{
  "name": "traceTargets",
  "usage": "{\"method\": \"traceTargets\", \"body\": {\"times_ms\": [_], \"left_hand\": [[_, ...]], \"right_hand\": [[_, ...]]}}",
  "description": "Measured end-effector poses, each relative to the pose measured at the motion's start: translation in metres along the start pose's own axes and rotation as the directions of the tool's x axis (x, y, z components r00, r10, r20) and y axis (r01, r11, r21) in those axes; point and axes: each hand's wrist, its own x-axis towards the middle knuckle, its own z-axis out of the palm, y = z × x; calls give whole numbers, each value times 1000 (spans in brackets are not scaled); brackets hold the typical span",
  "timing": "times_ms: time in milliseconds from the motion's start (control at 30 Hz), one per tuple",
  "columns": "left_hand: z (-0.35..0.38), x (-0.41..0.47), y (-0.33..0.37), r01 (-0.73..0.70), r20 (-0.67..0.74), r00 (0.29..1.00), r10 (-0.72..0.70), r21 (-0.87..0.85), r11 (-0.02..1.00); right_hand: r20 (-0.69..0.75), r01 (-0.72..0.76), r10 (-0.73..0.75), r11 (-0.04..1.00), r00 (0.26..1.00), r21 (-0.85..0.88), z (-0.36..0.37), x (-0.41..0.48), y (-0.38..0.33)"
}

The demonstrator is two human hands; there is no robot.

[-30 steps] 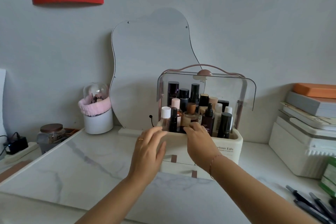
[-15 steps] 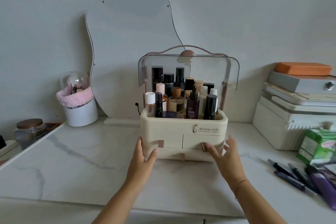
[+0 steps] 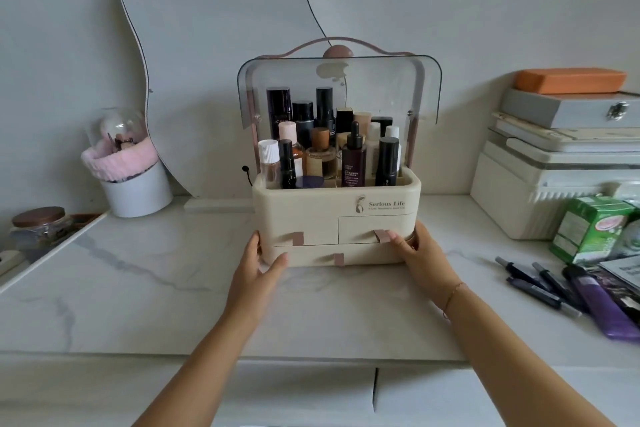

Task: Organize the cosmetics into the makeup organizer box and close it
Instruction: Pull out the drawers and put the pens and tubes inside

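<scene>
The cream makeup organizer box (image 3: 311, 204) stands in the middle of the marble table. Its clear lid (image 3: 388, 90) is swung up and open under a pink handle. Several cosmetic bottles (image 3: 354, 159) stand upright in its top tray. Three drawers with pink tabs on the front look shut. My left hand (image 3: 254, 270) grips the box's lower left corner. My right hand (image 3: 420, 260) grips its lower right corner, thumb near a drawer tab.
A wavy mirror (image 3: 214, 45) leans on the wall behind the box. A white pot with a pink band (image 3: 131, 170) and a glass jar (image 3: 41, 224) sit to the left. At right are stacked cases (image 3: 554, 163), a green carton (image 3: 588, 229), several pens (image 3: 533, 281) and a purple tube (image 3: 602, 305).
My hands dropped from the top rim of the box to its lower corners and took hold. The box now sits nearer to me and central in view.
</scene>
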Motion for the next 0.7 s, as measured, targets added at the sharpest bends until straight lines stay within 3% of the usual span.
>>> {"method": "traceTargets", "body": {"times_ms": [67, 133, 200, 367, 700], "left_hand": [[5, -2, 0, -14, -156, 988, 23, 58, 998], [12, -5, 2, -18, -332, 942, 45, 82, 996], [18, -5, 5, -14, -372, 928, 20, 17, 1000], [31, 0, 19, 73, -225, 967, -120, -209, 975], [28, -32, 33, 17, -147, 988, -47, -202, 979]], "right_hand": [[-82, -12, 15, 999, 997, 41, 3, -4, 2], [-313, -82, 98, 995, 945, 65, 6, -12, 4], [-450, -107, 154, 986, 880, 128, 10, -22, 3], [-127, -200, 247, 933, 961, 301, 32, -31, -19], [-147, -95, 152, 937, 977, 336, 35, -65, -34]]}}
